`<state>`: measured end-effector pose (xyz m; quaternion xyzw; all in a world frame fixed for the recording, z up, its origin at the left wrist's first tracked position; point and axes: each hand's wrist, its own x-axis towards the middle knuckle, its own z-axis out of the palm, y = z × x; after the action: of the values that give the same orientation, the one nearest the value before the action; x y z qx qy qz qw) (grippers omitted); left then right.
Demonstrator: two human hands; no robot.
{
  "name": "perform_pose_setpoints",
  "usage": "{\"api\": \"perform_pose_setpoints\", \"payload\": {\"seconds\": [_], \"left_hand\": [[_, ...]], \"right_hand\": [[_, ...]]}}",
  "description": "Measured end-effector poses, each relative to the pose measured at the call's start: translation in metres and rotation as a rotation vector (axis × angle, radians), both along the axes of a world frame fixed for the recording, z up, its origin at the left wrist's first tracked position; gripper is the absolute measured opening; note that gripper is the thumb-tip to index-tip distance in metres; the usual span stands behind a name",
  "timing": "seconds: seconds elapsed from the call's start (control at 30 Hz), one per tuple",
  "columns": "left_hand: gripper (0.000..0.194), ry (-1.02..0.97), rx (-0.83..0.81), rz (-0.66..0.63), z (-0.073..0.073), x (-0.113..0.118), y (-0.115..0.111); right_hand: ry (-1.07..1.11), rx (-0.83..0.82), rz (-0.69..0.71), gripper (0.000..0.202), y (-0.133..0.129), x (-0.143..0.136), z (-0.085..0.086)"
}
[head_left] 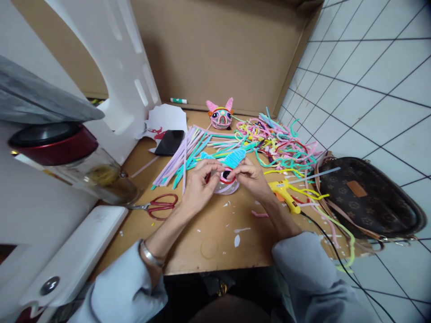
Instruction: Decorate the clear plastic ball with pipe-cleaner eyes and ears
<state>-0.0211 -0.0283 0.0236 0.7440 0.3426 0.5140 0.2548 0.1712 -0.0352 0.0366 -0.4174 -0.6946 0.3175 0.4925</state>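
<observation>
Between my hands is a small craft animal head [227,188] with blue pipe-cleaner ears, a black-and-white eye and red trim round the eye; its lower part looks clear and round. My left hand [201,183] pinches it from the left, thumb and fingers close to the eye. From the right, my right hand [251,178] presses its fingertips by the same eye. The fingers cover much of the face, so the small part under them is hidden. Just beyond lie straight pipe cleaners [178,159] in lilac and teal.
A finished-looking pink animal head [221,117] stands at the back. Tangled pipe cleaners [286,143] spread right, near a yellow glue gun [285,194] with a black cord and a brown bag [367,193]. Red-handled scissors [161,206], a phone [170,142] and a glass bottle [104,175] are left.
</observation>
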Motion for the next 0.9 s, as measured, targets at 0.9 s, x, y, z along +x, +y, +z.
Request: {"api": "perform_pose_setpoints", "payload": {"seconds": [0.9], "left_hand": [[0.017,0.039,-0.035,-0.001,0.0004,-0.0015,0.0003]], "right_hand": [[0.079,-0.066,-0.095,0.017,0.0027,-0.0063,-0.0064]]}}
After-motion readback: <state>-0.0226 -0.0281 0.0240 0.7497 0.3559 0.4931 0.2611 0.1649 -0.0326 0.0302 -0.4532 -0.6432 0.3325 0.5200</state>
